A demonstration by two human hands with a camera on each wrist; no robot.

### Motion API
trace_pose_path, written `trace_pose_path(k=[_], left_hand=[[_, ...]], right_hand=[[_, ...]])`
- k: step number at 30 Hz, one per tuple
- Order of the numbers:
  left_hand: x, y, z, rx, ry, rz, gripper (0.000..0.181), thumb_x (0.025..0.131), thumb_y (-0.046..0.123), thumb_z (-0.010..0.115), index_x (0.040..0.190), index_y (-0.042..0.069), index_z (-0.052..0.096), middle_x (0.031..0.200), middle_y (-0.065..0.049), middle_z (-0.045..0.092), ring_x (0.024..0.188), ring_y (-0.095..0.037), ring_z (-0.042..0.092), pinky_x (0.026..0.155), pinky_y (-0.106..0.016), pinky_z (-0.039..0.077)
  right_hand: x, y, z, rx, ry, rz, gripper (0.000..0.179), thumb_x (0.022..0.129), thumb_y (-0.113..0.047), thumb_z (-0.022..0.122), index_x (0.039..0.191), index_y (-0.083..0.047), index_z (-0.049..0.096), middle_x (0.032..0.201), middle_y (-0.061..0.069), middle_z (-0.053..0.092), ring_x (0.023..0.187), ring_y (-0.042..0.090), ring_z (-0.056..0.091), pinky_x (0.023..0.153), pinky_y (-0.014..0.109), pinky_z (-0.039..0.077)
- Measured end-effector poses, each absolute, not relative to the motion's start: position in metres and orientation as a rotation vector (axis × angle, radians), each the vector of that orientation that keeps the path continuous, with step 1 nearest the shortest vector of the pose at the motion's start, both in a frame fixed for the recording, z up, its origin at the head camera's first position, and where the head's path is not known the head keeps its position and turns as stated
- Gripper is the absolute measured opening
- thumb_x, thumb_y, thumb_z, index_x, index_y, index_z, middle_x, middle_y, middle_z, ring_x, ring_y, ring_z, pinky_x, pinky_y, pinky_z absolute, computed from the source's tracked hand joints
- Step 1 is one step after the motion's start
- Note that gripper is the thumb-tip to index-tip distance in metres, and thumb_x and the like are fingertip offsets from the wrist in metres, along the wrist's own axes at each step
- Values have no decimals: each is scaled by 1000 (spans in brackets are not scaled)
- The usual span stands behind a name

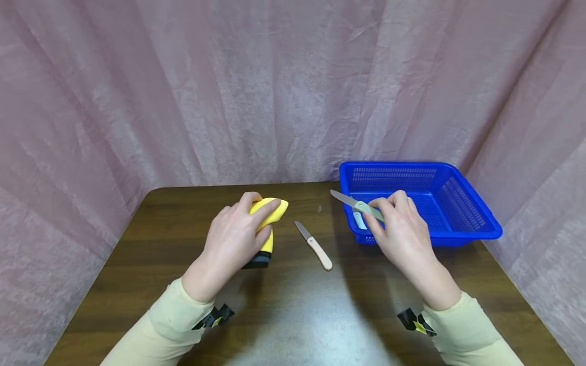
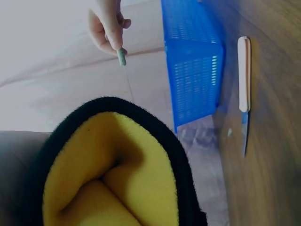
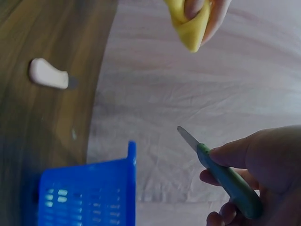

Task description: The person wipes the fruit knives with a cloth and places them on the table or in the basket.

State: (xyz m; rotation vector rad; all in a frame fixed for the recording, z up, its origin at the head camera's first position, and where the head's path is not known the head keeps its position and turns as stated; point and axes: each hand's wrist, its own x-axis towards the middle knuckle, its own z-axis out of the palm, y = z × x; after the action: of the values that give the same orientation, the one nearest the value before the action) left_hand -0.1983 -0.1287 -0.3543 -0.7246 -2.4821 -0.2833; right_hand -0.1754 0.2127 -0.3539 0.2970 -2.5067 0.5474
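Observation:
In the head view my left hand [image 1: 233, 236] grips a folded yellow cloth [image 1: 267, 244] with black edging. From the left wrist, the cloth [image 2: 141, 169] shows its yellow inner side and dark border up close. My right hand [image 1: 405, 231] pinches the pale green handle of a small knife [image 1: 366, 208] over the basket's left part. The blade points left, toward the cloth but apart from it. A second knife [image 1: 319, 252], with a cream handle, lies on the table between the hands, its blade pointing away from me.
A blue perforated plastic basket [image 1: 476, 236] stands at the table's back right. Inside, near its left wall, lies a pale blue-green handle [image 1: 359, 220]. The brown wooden table [image 1: 151, 244] ends at a pink curtain [image 1: 256, 91] behind and at the sides.

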Motion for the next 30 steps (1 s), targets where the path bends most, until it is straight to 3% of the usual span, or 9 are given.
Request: trace_pose_path(k=[16,30], left_hand=[[-196,-122,-368,-798,-2476,-291,52,90,12,83,141,23,76,126,-17,65,80,-32,71,67,-47,55],[-194,-115,-372,-805,-2495,-292,52,91,14,84,141,24,77,127,-15,66,83,-30,72,68,-45,55]], right_hand=[[-188,249,-363,252,-2585,454,23,104,-18,77,117,2,78,97,16,56,85,37,54,62,53,48],[-213,274,-360,211,-2869,448,27,108,-23,71,118,1,76,98,17,60,83,36,58,67,57,52]])
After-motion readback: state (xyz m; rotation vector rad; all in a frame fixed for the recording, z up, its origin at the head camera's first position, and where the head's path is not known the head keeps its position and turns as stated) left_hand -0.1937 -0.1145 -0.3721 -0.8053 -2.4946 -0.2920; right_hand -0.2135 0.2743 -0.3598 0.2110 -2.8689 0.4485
